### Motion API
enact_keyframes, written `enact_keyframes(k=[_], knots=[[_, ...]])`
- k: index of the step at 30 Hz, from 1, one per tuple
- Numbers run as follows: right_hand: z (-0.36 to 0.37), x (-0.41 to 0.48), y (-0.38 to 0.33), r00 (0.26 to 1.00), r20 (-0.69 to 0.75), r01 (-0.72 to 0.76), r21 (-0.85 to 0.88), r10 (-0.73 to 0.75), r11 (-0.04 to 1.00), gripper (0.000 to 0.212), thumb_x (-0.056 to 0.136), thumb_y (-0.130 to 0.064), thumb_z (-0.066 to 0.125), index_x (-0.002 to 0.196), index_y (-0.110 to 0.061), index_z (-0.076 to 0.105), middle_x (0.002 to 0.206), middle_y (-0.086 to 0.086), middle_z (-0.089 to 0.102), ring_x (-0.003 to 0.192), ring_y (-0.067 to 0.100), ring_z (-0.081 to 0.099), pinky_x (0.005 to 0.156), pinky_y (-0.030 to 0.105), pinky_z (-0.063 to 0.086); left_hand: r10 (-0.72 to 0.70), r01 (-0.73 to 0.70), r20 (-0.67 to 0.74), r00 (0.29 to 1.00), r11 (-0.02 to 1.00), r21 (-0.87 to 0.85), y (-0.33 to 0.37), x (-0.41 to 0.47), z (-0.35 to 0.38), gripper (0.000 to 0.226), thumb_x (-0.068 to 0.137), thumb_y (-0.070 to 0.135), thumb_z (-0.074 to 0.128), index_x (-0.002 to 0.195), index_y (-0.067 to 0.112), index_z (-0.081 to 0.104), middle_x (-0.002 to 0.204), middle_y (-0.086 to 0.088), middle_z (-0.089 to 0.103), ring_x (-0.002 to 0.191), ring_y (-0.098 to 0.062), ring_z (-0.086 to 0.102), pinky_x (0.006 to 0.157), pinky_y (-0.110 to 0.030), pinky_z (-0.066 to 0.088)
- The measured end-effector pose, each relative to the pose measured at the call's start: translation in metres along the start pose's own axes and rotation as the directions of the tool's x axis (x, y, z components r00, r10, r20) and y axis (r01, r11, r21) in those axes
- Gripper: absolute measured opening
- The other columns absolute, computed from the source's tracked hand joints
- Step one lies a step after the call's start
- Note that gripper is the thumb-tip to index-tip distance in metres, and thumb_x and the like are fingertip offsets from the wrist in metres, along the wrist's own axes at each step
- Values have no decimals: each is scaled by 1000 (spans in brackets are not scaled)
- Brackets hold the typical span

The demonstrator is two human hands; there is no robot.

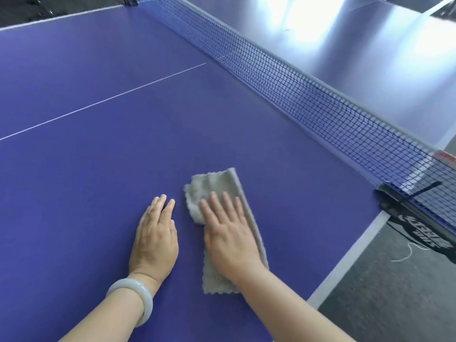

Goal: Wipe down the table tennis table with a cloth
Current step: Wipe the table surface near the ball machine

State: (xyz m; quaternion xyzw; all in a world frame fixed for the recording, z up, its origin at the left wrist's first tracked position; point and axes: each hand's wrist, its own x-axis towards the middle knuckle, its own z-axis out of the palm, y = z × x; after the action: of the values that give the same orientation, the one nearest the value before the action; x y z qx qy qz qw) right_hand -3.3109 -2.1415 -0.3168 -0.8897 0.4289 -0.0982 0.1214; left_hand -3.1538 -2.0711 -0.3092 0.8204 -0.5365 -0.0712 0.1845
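Purple counter by the net takes our weight: right hand spread flat on the folded cloth to press it wiping, left hand flat alongside, likely bracing.

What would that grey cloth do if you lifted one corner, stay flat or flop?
It would probably flop: the cloth lies folded and limp with wavy edges. It looks light, likely sliding easily on the smooth table under the flat right hand.
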Motion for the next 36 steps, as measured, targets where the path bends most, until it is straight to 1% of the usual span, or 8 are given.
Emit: enact_keyframes(k=[2, 4, 10, 14, 21, 29, 32, 36], knots=[[-4, -7, -6, 970, 71, 227, 69, -232, 971, 53, 102, -27, 37, 155, -24, 33, 163, -1, 25, 153, 20, 15, 126, 39, 4, 11, -11, -2, 1000, 1000, 1, -1, 0, -2, 45, 97, 3, 47, 142, 2, 47, 154, -13, 38, 145, -28, 31, 118, -43, 27], [-23, 1, 38, 958, 85, 270, 60, -274, 961, 52, 103, -30, 39, 154, -29, 33, 163, -6, 23, 152, 14, 14, 126, 34, 4, 29, -29, -1, 1000, 1000, -1, -2, -1, -4, 44, 98, 4, 47, 142, 2, 47, 154, -12, 38, 145, -27, 31, 118, -44, 27], [-103, -8, 238, 989, 65, -121, -112, 129, 986, 56, 104, -26, 42, 153, -37, 17, 163, -4, 22, 153, 11, 9, 125, 34, 3, 5, -6, -16, 1000, 1000, -28, -2, -1, -3, 44, 98, 6, 47, 142, 4, 48, 153, -10, 39, 145, -25, 31, 118, -41, 25], [-116, -16, 271, 966, 54, -240, -167, 252, 956, 54, 104, -35, 36, 154, -44, 18, 164, -10, 18, 153, 9, 6, 126, 37, 0, 6, -6, -21, 1000, 1000, -6, -2, 0, 1, 43, 98, 7, 46, 141, 4, 49, 153, -11, 39, 145, -25, 30, 118, -42, 24], [-92, -10, 216, 905, -11, -424, -114, 426, 898, 54, 106, -34, 27, 158, -32, 15, 166, -9, 5, 154, 14, -3, 124, 34, -7, 2, 0, -27, 1000, 998, 57, 5, -2, 3, 45, 97, 5, 45, 142, 0, 46, 152, -17, 38, 145, -31, 30, 118, -46, 26], [-37, -7, 69, 972, 58, -224, -51, 226, 973, 58, 105, -36, 23, 160, -23, 8, 167, -2, -2, 153, 17, -10, 123, 39, -12, 3, -1, -14, 1000, 996, 89, 9, -2, 3, 47, 99, 8, 41, 146, 2, 40, 156, -15, 32, 147, -29, 25, 121, -41, 19], [-12, -14, 8, 995, 93, -43, -20, 45, 999, 59, 105, -39, 20, 160, -21, 9, 167, -1, -1, 153, 16, -10, 123, 39, -13, -15, 15, -7, 1000, 997, 75, 9, 1, 3, 50, 101, 9, 37, 150, 6, 32, 160, -11, 23, 150, -24, 16, 122, -35, 11], [8, -22, -39, 974, 135, 172, 83, -182, 982, 57, 105, -36, 21, 159, -20, 12, 166, -2, 8, 152, 10, -6, 124, 33, -9, -103, 102, -7, 995, 990, -98, 8, 0, -2, 48, 105, 15, 30, 153, 11, 28, 162, -5, 20, 149, -16, 14, 120, -25, 7]])
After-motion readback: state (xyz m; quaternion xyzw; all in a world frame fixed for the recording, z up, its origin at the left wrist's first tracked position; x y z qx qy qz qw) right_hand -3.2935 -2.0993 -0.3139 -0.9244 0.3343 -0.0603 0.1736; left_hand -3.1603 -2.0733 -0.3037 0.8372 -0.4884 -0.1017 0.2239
